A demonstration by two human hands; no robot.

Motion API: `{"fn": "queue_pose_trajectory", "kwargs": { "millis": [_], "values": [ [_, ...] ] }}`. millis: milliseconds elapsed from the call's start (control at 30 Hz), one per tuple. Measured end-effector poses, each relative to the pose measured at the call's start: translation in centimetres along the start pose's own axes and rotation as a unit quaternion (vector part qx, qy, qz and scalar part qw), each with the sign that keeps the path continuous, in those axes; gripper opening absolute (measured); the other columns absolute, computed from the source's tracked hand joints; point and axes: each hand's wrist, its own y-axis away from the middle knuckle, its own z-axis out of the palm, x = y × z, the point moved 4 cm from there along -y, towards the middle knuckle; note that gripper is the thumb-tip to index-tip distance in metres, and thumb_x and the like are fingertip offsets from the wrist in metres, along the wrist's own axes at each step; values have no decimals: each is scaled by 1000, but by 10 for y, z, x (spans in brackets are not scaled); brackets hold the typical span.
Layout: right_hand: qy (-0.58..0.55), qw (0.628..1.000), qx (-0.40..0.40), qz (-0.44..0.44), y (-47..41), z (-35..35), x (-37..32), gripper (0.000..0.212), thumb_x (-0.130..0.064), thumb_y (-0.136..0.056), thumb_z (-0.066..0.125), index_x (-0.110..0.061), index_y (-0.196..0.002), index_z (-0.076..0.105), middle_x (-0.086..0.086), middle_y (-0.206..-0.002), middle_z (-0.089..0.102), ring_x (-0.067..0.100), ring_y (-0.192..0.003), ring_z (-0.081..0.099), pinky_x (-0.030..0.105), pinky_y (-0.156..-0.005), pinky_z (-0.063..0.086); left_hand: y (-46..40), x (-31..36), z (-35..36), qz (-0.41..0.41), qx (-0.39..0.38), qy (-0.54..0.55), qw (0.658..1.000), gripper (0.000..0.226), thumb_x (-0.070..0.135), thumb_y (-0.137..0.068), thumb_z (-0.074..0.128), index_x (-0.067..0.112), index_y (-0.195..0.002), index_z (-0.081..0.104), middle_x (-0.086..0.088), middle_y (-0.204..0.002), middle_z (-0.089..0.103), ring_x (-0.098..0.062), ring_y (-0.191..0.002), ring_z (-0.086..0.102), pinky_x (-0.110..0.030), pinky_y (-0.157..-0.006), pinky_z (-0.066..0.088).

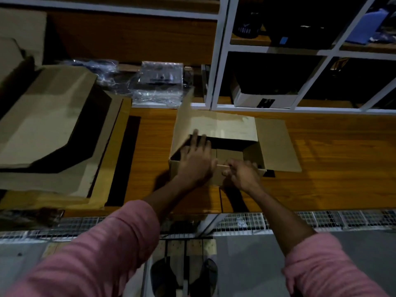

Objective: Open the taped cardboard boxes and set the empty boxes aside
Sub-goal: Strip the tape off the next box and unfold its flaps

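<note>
A small cardboard box (252, 155) stands open on the wooden table (332, 159), its far flap (218, 127) raised and its right flap (276, 144) laid flat. My left hand (196, 159) reaches over the near wall with straight fingers touching the left side and far flap. My right hand (241, 174) grips the box's near edge with curled fingers. The inside of the box is dark and its contents cannot be made out.
A large open cardboard box (53, 125) fills the left of the table. Clear plastic packets (158, 82) lie behind it. White shelving (300, 52) with dark items and a white box (263, 99) stands at the back right. A wire-mesh rack (278, 221) runs below the table edge.
</note>
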Motion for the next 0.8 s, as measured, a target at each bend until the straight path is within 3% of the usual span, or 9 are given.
{"fn": "queue_pose_trajectory", "kwargs": {
  "millis": [67, 100, 167, 267, 333, 400, 500, 633, 800],
  "values": [
    [-1, 1000, -16, -14, 4, 1, 3, 23, -19, -95, 62, -29, -115, 64, -2, -110, 69, 24, -109, 60, 42, -98, 38, 0, -25, -2, -46, 43, -10, 998, 68, 46, -103, 41, 9, -158, 26, -16, -170, 13, -42, -156, -7, -64, -121, -7],
    [6, 999, -26, -20, 5, 2, 4, 30, -16, -93, 62, -30, -121, 62, -2, -114, 69, 23, -110, 60, 43, -99, 38, 0, -38, 0, -80, 56, 16, 995, 65, 40, -102, 46, 8, -156, 31, -20, -167, 19, -46, -155, 1, -64, -122, -4],
    [14, 998, -42, -33, 6, 2, 3, 38, -12, -92, 60, -30, -125, 58, -4, -114, 67, 22, -110, 60, 43, -98, 38, 1, -62, 6, -159, 76, 69, 982, 61, 27, -97, 53, 2, -151, 38, -26, -160, 30, -52, -149, 17, -65, -122, 11],
    [12, 996, -76, -43, 3, 0, -3, 37, -12, -92, 58, -29, -125, 56, -6, -107, 64, 19, -105, 58, 43, -99, 37, 7, -78, 10, -226, 96, 157, 956, 60, 13, -93, 59, -2, -148, 38, -28, -153, 39, -48, -141, 34, -58, -115, 31],
    [18, 994, -98, -45, -2, -2, -8, 28, -15, -93, 58, -28, -118, 57, -6, -101, 62, 19, -99, 59, 44, -97, 45, 5, -83, 8, -247, 104, 208, 941, 55, 8, -95, 61, -1, -145, 42, -24, -146, 47, -43, -134, 43, -55, -108, 40],
    [20, 994, -97, -47, -5, -3, -11, 16, -17, -94, 57, -27, -106, 57, -4, -95, 61, 20, -89, 59, 46, -85, 54, 1, -89, 3, -272, 109, 218, 931, 43, 11, -98, 59, 3, -140, 49, -21, -139, 55, -41, -128, 50, -55, -104, 45],
    [-8, 996, -72, -60, -1, -1, -14, 12, -21, -94, 61, -28, -104, 59, -6, -99, 65, 17, -88, 60, 41, -77, 56, 1, -99, 0, -306, 101, 206, 924, 31, 13, -100, 57, 8, -130, 58, -17, -126, 64, -40, -123, 54, -50, -96, 51],
    [-5, 998, -18, -57, 9, 4, -12, 12, -19, -96, 66, -30, -98, 59, -11, -92, 63, 11, -84, 60, 33, -69, 51, 9, -95, 7, -296, 64, 171, 938, 23, 9, -99, 57, 8, -120, 65, -17, -110, 69, -35, -103, 65, -35, -70, 45],
    [13, 999, 14, -44, 18, 11, -11, 11, -20, -95, 66, -28, -103, 65, -8, -85, 68, 15, -79, 64, 37, -69, 56, 24, -89, 9, -308, 57, 145, 938, 14, 17, -99, 63, 13, -112, 64, -9, -101, 65, -27, -97, 66, -33, -65, 43]
  ]
}}
